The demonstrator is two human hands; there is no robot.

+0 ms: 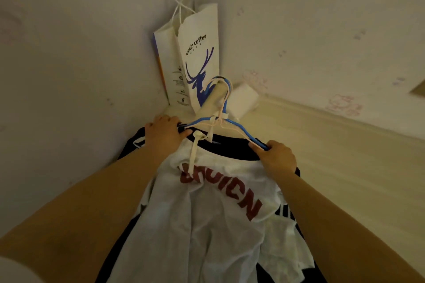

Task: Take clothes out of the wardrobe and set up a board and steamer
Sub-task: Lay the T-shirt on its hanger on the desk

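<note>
A white T-shirt (207,209) with red letters hangs in front of me, with a dark garment (230,148) behind it. Both hang from blue and pale hangers (216,123) whose hooks sit over a cream peg (212,99). My left hand (164,133) is closed on the left ends of the hangers. The right ends are gripped by my right hand (277,156). No board or steamer is in view.
A white paper coffee bag (197,57) with a blue deer stands behind the peg in the wall corner. A white block (243,97) lies beside it on a cream ledge (322,135). Patterned wallpaper covers both walls.
</note>
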